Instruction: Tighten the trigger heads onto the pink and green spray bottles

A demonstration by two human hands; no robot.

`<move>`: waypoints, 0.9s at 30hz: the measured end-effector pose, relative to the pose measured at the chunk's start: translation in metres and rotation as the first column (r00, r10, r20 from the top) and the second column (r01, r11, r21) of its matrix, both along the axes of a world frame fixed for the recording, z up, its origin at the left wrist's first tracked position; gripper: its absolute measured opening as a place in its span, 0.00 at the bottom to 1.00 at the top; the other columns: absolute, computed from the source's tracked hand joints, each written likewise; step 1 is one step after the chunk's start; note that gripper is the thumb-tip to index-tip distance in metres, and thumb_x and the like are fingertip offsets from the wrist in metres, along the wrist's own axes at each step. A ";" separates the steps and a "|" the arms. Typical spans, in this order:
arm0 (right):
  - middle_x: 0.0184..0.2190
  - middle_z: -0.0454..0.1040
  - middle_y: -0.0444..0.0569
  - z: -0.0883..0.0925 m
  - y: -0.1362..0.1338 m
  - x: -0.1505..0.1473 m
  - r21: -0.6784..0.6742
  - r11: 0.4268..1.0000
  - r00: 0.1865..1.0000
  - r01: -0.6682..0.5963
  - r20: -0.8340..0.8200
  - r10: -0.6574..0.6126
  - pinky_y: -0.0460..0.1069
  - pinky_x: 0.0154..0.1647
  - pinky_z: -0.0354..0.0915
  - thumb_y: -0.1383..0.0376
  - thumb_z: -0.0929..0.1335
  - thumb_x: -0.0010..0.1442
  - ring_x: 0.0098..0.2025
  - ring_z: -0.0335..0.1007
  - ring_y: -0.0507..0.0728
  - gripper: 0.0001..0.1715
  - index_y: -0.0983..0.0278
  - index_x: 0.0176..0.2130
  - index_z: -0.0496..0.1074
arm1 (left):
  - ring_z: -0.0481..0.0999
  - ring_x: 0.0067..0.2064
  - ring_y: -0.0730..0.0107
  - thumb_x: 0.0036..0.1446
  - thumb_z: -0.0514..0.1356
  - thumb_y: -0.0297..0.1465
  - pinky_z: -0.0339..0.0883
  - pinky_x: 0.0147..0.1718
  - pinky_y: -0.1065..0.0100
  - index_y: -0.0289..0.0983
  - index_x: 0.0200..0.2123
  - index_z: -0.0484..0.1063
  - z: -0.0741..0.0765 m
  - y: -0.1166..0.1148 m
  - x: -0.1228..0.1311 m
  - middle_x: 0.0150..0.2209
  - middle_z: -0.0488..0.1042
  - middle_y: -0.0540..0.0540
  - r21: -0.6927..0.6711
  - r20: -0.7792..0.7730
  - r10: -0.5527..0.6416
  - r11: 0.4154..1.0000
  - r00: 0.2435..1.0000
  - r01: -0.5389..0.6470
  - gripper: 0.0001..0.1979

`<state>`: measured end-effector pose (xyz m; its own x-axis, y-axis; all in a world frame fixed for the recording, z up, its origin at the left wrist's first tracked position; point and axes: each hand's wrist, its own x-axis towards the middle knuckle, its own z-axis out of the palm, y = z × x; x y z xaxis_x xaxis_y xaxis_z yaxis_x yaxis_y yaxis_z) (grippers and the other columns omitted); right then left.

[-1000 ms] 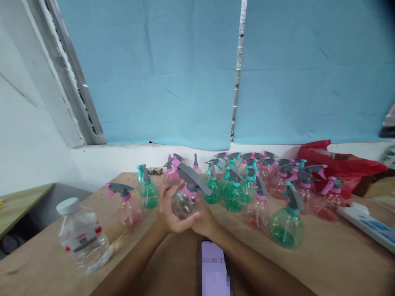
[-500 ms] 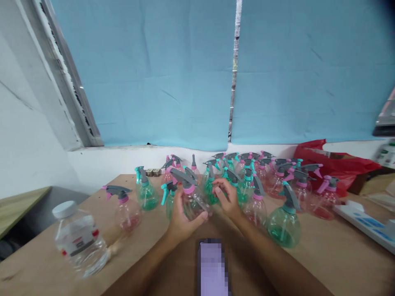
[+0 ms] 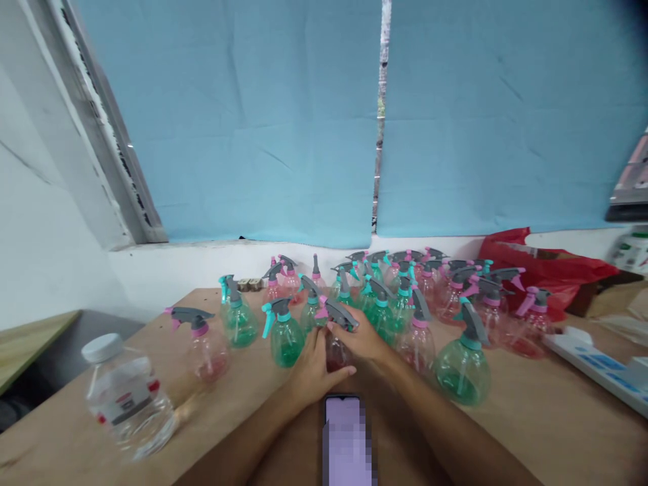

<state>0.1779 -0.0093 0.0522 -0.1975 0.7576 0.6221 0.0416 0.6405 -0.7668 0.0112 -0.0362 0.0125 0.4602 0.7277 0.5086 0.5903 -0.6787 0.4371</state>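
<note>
A pink-collared spray bottle (image 3: 337, 356) with a grey spray head stands upright in front of me, a little red liquid low in it. My left hand (image 3: 314, 370) is wrapped round the left side of its body, thumb across the front. At the neck, just under the spray head, my right hand (image 3: 360, 335) grips the same bottle from the right. The fingers behind the bottle are hidden. Close on the left stands a green spray bottle (image 3: 286, 341); a pink one (image 3: 416, 344) is to the right of my right hand.
Many more pink and green spray bottles crowd the back of the wooden table (image 3: 243, 418). A phone (image 3: 344, 439) lies in front of me. At left stands a clear water bottle (image 3: 132, 398); at right are a white device (image 3: 597, 368) and a red plastic bag (image 3: 551, 277).
The pink spray bottle has gone from tilted to upright and moved slightly right. My right hand, earlier apart from it, has closed on its neck.
</note>
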 end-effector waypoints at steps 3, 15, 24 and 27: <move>0.36 0.76 0.45 -0.001 0.005 0.005 -0.023 1.000 1.000 0.008 -0.009 -0.008 0.49 0.40 0.69 0.70 0.66 0.54 0.36 0.71 0.54 0.24 0.61 0.51 0.73 | 0.64 0.62 0.46 0.59 0.62 0.46 0.60 0.60 0.47 0.39 0.67 0.49 0.006 -0.005 -0.002 0.60 0.64 0.34 -0.062 0.006 -0.079 0.995 0.997 0.079 0.39; 0.30 0.77 0.44 0.003 0.011 0.025 -0.114 0.992 0.997 -0.055 0.042 0.060 0.51 0.36 0.71 0.67 0.63 0.54 0.31 0.74 0.55 0.19 0.59 0.44 0.76 | 0.75 0.38 0.63 0.59 0.57 0.42 0.68 0.34 0.66 0.42 0.44 0.62 -0.014 0.023 -0.012 0.35 0.73 0.50 -0.398 0.519 0.224 0.917 0.825 0.002 0.14; 0.25 0.75 0.42 -0.004 0.017 0.023 -0.123 0.992 0.999 -0.024 0.044 0.029 0.52 0.36 0.71 0.66 0.63 0.55 0.29 0.73 0.56 0.19 0.59 0.45 0.75 | 0.69 0.33 0.68 0.61 0.56 0.40 0.61 0.33 0.69 0.40 0.38 0.65 -0.009 0.022 -0.012 0.30 0.68 0.53 -0.322 0.505 0.222 0.945 0.834 -0.057 0.10; 0.23 0.74 0.42 -0.003 0.016 0.022 -0.134 0.991 0.999 -0.008 0.030 0.012 0.51 0.36 0.70 0.66 0.63 0.54 0.28 0.72 0.55 0.18 0.59 0.43 0.76 | 0.66 0.30 0.69 0.63 0.54 0.41 0.59 0.31 0.70 0.39 0.33 0.66 -0.007 0.016 -0.008 0.27 0.65 0.54 -0.324 0.437 0.141 0.946 0.888 0.009 0.12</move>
<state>0.1996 0.0063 0.0488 -0.2229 0.8318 0.5084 0.0612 0.5324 -0.8443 0.0034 -0.0206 0.0054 0.1821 0.9018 0.3920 0.3172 -0.4313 0.8446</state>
